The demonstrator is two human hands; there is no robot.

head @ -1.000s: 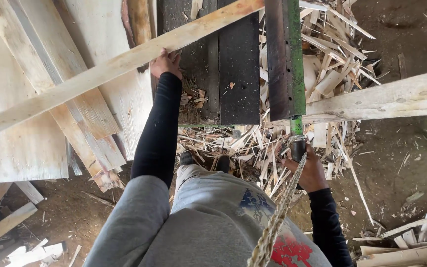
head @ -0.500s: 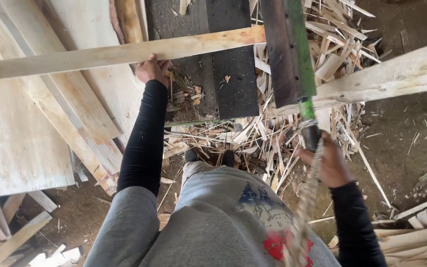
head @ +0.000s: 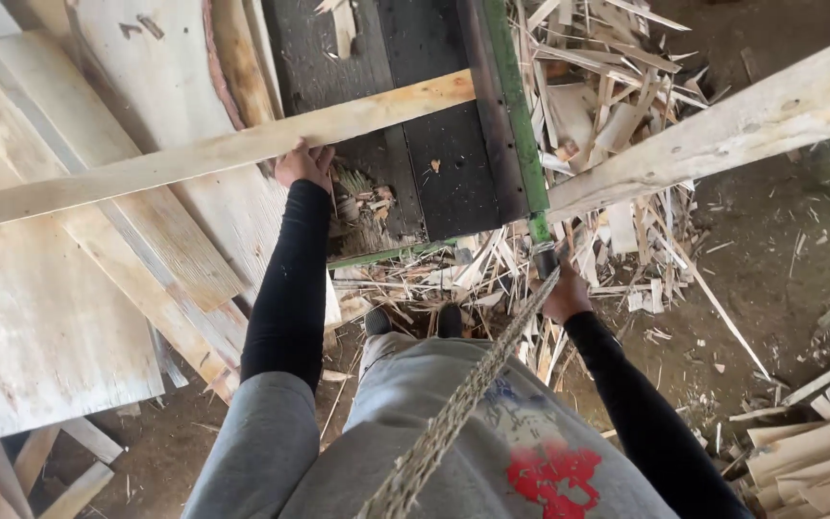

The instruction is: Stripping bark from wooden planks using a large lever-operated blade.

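My left hand [head: 304,163] grips a long pale wooden plank [head: 194,156] that lies across a dark machine table [head: 405,144], slanting up to the right. My right hand [head: 563,293] is closed around a dark handle at the lower end of a green metal bar [head: 511,115] along the table's right edge. A braided rope [head: 463,394] runs from near that handle down toward the camera. Both arms wear black sleeves.
Pale boards and plywood sheets [head: 40,308] are stacked at the left. A heavy wooden beam [head: 722,125] slants across the right. Wood offcuts and splinters [head: 607,86] litter the dirt floor beyond the table and around my feet. More cut strips [head: 809,452] lie at lower right.
The plank's left end has swung down and its right end has slid toward the green bar, so it lies flatter across the table. My right hand stays on the handle.
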